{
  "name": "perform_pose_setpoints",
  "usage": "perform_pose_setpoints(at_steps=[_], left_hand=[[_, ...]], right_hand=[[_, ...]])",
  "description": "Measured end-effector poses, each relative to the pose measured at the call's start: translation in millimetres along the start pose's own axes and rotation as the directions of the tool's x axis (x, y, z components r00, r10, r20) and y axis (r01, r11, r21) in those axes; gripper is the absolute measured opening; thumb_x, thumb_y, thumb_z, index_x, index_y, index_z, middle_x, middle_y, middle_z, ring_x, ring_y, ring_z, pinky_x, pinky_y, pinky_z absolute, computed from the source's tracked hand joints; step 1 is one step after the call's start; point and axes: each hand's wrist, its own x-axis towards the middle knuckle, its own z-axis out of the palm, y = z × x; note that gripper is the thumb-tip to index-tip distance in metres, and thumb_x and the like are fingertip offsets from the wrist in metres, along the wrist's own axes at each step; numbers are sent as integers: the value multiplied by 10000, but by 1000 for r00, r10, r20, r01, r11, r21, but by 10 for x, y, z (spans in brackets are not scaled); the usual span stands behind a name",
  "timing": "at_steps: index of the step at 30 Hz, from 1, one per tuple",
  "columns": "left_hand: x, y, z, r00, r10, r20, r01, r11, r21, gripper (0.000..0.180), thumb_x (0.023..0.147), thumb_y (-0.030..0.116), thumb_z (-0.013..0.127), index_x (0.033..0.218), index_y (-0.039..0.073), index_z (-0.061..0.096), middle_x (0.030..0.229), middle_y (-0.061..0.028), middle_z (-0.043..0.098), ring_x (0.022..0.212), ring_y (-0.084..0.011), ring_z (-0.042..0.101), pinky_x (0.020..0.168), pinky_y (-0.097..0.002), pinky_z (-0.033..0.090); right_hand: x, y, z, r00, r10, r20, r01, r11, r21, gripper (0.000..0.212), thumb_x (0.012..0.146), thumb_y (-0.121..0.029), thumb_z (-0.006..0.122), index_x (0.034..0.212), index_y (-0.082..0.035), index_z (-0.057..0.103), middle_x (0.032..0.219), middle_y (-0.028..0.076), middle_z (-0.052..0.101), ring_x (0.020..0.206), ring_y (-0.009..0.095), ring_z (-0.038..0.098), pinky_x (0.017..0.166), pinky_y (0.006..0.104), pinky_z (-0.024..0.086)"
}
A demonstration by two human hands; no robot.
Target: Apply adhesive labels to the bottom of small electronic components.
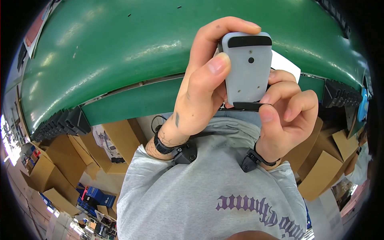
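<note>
In front of my chest, my left hand [204,76] grips a light grey, rounded plastic housing [249,76], thumb on its left edge and fingers wrapped over the far end. A black strip [250,41] lies across that far end. The face has one round black hole and several small screw holes. At the near end, my right hand [290,106] pinches a second, slightly curved black strip [251,106] between thumb and index finger. This strip lies along the housing's near edge; whether it is fully seated there I cannot tell.
Beyond my hands stretches a glossy green worktable [108,44] with small black pieces [179,7] on it. A white sheet [287,66] shows behind the right hand. Black plastic holders line the table's near edge at left [74,122] and right [342,94]. Open cardboard boxes [124,140] stand below.
</note>
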Motion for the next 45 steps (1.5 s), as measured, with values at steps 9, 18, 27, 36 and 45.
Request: perform_pose_setpoints(at_steps=[9, 18, 27, 36, 45], left_hand=[[3, -9, 10, 1000, 16, 13, -16, 1000, 11, 509, 902, 400, 425, 1300, 83, 405, 955, -37, 541, 636, -43, 452, 483, -187, 348], [-1, -3, 56, 999, 4, -38, -4, 1000, 0, 515, 895, 409, 431, 1296, 86, 409, 953, -31, 535, 660, -45, 454, 497, -195, 345], [-2, 1, 28, 1000, 5, 17, -5, 1000, 22, 513, 888, 420, 444, 1290, 102, 418, 944, -23, 536, 690, -49, 464, 511, -193, 346], [-12, 6, 33, 1000, -6, 15, 6, 1000, 26, 514, 885, 407, 450, 1294, 98, 417, 966, -29, 544, 696, -45, 467, 519, -190, 345], [-15, 4, 30, 1000, -1, 22, 0, 999, 34, 518, 881, 400, 460, 1296, 94, 420, 923, -21, 555, 655, -34, 444, 506, -187, 331]], right_hand=[[34, 94, -6, 991, -125, -51, 125, 992, -3, 393, 660, 98, 722, 813, -98, 418, 756, 129, 643, 821, 248, 592, 844, 411, 464], [28, 73, -33, 988, -150, -22, 149, 988, -35, 398, 663, 95, 731, 815, -98, 417, 761, 129, 647, 850, 251, 579, 835, 399, 458], [7, 29, -35, 999, -50, 12, 51, 995, -88, 364, 758, -3, 711, 807, -119, 369, 784, 116, 607, 1003, 276, 532, 965, 456, 367], [18, -2, -23, 997, -73, -7, 71, 986, -148, 353, 741, 15, 700, 802, -116, 378, 762, 114, 608, 986, 275, 532, 959, 466, 370], [28, -6, -14, 994, -114, -4, 110, 972, -209, 355, 726, 21, 707, 802, -109, 386, 758, 115, 615, 971, 283, 541, 959, 474, 369]])
